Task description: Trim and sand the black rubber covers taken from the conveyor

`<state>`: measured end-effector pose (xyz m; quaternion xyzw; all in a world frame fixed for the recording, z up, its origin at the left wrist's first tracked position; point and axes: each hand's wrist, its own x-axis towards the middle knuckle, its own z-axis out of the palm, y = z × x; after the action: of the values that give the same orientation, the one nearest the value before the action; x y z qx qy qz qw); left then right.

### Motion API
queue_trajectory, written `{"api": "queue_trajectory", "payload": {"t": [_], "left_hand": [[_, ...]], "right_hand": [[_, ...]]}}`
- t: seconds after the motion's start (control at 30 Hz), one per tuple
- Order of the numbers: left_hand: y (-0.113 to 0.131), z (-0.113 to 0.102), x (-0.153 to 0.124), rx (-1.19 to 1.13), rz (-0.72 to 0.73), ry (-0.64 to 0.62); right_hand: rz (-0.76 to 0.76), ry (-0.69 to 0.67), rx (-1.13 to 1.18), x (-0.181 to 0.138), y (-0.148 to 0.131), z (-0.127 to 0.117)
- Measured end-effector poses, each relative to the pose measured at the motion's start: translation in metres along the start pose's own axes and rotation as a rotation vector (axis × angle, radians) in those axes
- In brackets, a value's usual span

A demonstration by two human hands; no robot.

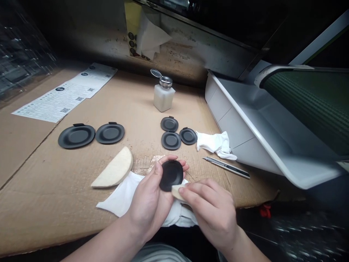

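My left hand [149, 196] cradles a round black plastic lid [172, 174], its thumb along the near edge and fingers behind. In my right hand [211, 205] a cream felt pad [177, 191] is pinched, its rounded end against the lower right rim of the lid. Under both hands lies a crumpled white cloth [122, 196], partly hidden by them. A larger half-round felt piece [114, 169] rests left of my left hand, overlapping the cloth's edge. Beyond my hands, several more dark lids [171, 139] lie flat on the cardboard.
Two larger dark lids [76, 136] are at left. A pump bottle [164, 95] with its cap flipped up stands behind. At right are a white cloth bundle [214, 143], a utility knife [227, 167] and a grey bin [245, 120] beside a green conveyor belt [308, 105]. Printed sheets [65, 94] lie far left.
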<state>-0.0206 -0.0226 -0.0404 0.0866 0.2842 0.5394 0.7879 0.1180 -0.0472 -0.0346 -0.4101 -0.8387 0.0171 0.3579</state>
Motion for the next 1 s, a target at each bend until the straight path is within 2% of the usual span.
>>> {"api": "queue_trajectory", "payload": {"t": [0.1,0.2,0.37,0.47,0.57,0.63,0.7,0.77,0.9,1.0], "left_hand": [[0.001,0.000,-0.001,0.010,-0.017,0.027],[0.001,0.000,-0.001,0.005,-0.017,0.006],[0.000,0.000,0.001,-0.013,0.008,-0.026],[0.001,0.001,0.000,0.036,0.008,-0.051],[0.001,0.002,-0.002,0.067,0.003,-0.105],[0.002,0.002,-0.004,0.083,0.001,-0.126],[0.001,0.001,-0.005,0.104,0.002,-0.132],[0.001,0.000,-0.006,0.123,-0.007,-0.135],[0.001,-0.001,-0.005,0.134,-0.008,-0.113],[0.001,-0.001,-0.004,0.095,-0.005,-0.105]], "right_hand": [[-0.021,0.010,0.018,0.008,-0.014,0.010],[-0.004,0.001,0.033,0.007,-0.011,0.010],[0.123,-0.043,-0.054,0.001,0.024,-0.020],[0.094,-0.064,0.006,0.012,0.030,-0.035],[0.029,-0.210,0.030,0.028,0.022,-0.035],[0.032,-0.324,0.016,0.035,0.017,-0.029],[0.052,-0.380,0.040,0.038,0.013,-0.023],[0.058,-0.366,0.101,0.039,0.010,-0.017],[0.086,-0.244,0.213,0.036,0.009,-0.008],[0.220,-0.058,0.207,0.030,0.018,-0.012]]}}
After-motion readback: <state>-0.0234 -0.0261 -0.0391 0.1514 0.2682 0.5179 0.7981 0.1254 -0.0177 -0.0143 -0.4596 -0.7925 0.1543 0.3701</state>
